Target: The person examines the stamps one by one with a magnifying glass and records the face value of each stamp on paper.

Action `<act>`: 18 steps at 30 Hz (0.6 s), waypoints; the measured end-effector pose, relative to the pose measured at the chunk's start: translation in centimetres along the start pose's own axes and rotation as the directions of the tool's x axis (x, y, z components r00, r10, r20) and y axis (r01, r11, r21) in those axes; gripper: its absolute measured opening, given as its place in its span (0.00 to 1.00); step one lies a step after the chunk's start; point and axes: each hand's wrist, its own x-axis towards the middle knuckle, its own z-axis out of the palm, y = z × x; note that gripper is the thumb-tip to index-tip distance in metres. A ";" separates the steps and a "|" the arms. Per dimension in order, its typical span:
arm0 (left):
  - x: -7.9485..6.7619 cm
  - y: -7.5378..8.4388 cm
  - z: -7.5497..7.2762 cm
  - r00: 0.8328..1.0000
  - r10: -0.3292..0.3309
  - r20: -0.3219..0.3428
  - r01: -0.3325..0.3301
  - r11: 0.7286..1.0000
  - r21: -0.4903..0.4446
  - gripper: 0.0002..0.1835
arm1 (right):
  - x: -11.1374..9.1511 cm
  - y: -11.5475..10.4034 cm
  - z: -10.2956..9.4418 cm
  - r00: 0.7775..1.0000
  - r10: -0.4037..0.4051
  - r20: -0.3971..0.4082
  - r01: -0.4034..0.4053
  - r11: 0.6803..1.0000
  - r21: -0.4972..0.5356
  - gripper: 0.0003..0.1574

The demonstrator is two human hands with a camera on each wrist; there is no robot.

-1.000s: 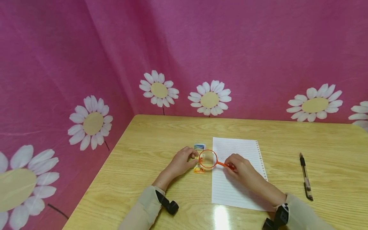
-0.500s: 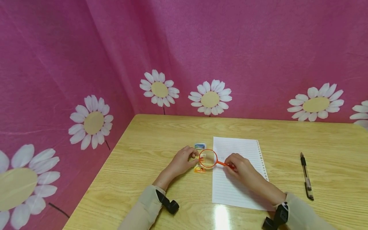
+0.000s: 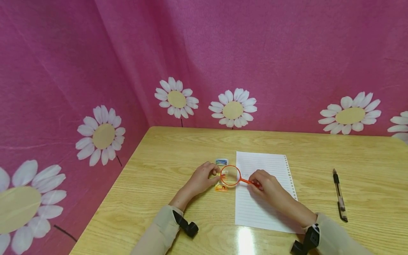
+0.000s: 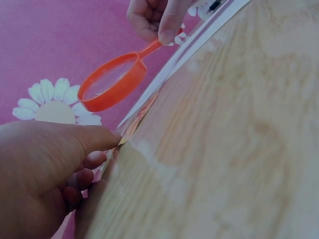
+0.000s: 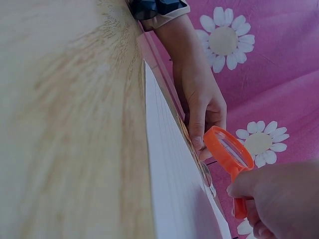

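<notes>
My right hand [image 3: 267,187] pinches the handle of an orange-rimmed magnifying glass [image 3: 246,181]. Its round lens is held over the left edge of the lined paper [image 3: 264,212], raised above the table in the left wrist view. Small stamp-like pictures lie in a column left of the paper: a blue one [image 3: 221,162] at the back, a yellow-orange one [image 3: 224,175] partly behind the lens, and an orange one [image 3: 221,188] nearest me. My left hand [image 3: 202,179] rests beside the middle picture, its thumb tip [image 4: 112,138] at the picture's edge and other fingers loosely bent.
A black-and-clear pen [image 3: 339,198] lies uncapped-looking to the right of the paper. Faint writing shows near the paper's upper left. A pink cloth [image 3: 271,53] with white daisies hangs behind and to the left of the wooden table [image 3: 153,170].
</notes>
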 end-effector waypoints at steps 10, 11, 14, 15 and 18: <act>0.0 0.0 0.0 1.000 0.000 -0.005 0.000 1.000 0.002 0.06 | -0.1 0.1 0.0 1.000 -0.018 -0.003 0.018 1.000 0.000 0.13; 0.0 0.1 0.0 1.000 -0.001 -0.005 0.001 1.000 0.000 0.06 | -0.1 0.1 0.0 1.000 -0.020 -0.003 0.020 1.000 -0.001 0.13; 0.0 0.1 0.0 1.000 -0.004 -0.003 0.004 1.000 0.000 0.06 | 0.0 0.1 0.0 1.000 -0.020 -0.002 0.020 1.000 0.000 0.13; 0.0 0.1 0.0 1.000 -0.007 -0.001 0.007 1.000 -0.002 0.06 | 0.0 0.1 0.0 1.000 -0.020 -0.002 0.020 1.000 0.000 0.13; 0.0 0.0 0.0 1.000 -0.008 0.000 0.008 1.000 0.002 0.07 | 0.0 0.1 0.0 1.000 -0.018 -0.001 0.018 1.000 -0.002 0.14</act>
